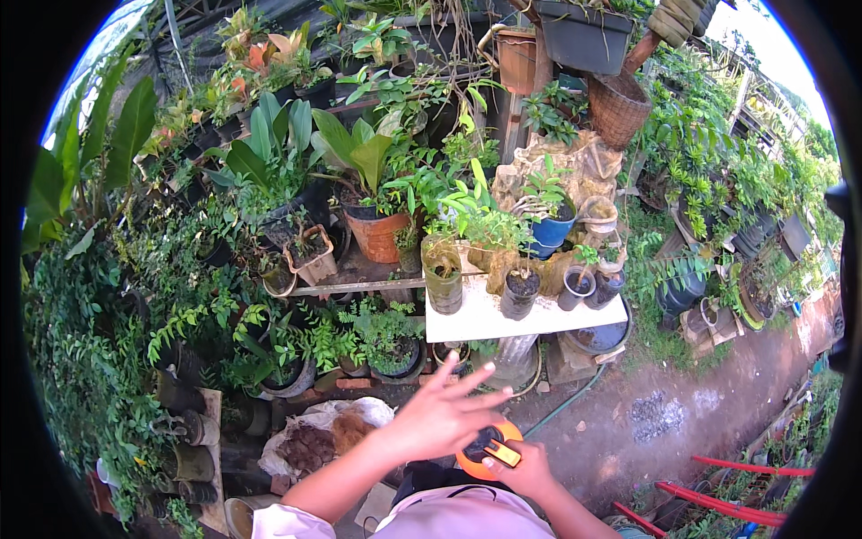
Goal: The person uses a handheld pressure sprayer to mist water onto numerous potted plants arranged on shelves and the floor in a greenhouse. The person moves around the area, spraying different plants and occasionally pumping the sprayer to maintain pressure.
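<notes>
In front of my body my right hand (528, 469) is closed around the side of a round orange pot (512, 430). Dark material, apparently soil, shows inside the pot (486, 439). A short yellow object with a dark slot (505, 454), perhaps a tool handle, lies over the rim beside my right thumb; its other end is hard to make out. My left hand (438, 415) hovers over the pot's left side, palm down and fingers spread, with nothing in it. Part of the pot is hidden behind that hand.
Ahead stands a white board (566, 321) with a bottle planter (444, 283), small dark pots (521, 295) and a blue pot (552, 235). An open sack of brown fibre (314, 436) sits at lower left. A green hose (566, 401) crosses the ground; red poles (718, 503) lie at right.
</notes>
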Motion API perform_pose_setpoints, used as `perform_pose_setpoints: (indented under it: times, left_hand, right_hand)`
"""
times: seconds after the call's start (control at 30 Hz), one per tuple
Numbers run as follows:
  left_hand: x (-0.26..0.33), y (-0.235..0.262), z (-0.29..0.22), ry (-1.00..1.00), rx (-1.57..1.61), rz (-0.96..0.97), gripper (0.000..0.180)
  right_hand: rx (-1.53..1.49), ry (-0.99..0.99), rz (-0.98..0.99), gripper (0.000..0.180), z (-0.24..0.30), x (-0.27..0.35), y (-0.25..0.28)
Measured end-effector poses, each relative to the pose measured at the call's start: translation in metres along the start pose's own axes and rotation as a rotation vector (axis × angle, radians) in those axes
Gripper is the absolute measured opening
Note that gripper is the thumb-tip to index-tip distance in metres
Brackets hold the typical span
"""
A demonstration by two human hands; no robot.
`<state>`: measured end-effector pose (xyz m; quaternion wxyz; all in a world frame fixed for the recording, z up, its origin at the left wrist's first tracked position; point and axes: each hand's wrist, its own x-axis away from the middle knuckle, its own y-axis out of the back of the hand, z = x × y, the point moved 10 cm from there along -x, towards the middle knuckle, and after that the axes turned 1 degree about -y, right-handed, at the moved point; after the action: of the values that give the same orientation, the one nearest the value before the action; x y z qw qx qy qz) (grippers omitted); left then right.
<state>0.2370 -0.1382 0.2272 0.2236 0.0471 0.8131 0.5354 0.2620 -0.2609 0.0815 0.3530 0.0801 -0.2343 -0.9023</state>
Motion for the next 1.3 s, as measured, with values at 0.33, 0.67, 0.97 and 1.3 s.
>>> perform_pose_setpoints:
  times: [0.33, 0.67, 0.97, 1.3]
  left_hand:
    - [0.015, -0.086, 0.002, 0.030, 0.303, 0.161, 0.025]
    - [-0.015, -0.072, 0.006, 0.106, 0.567, 0.068, 0.030]
    - [0.002, -0.097, 0.045, 0.267, 0.769, -0.327, 0.052]
    - [-0.044, -0.153, -0.014, 0.260, 1.245, 0.000, 0.053]
  right_hand:
    - [0.017, 0.012, -0.012, 0.034, -0.003, 0.009, 0.003]
    - [0.004, -0.016, -0.096, 0.042, -0.017, 0.018, 0.021]
    - [-0.467, -0.107, -0.326, 0.044, -0.036, 0.061, 0.043]
    - [-0.570, 0.068, -0.425, 0.039, 0.002, 0.084, 0.048]
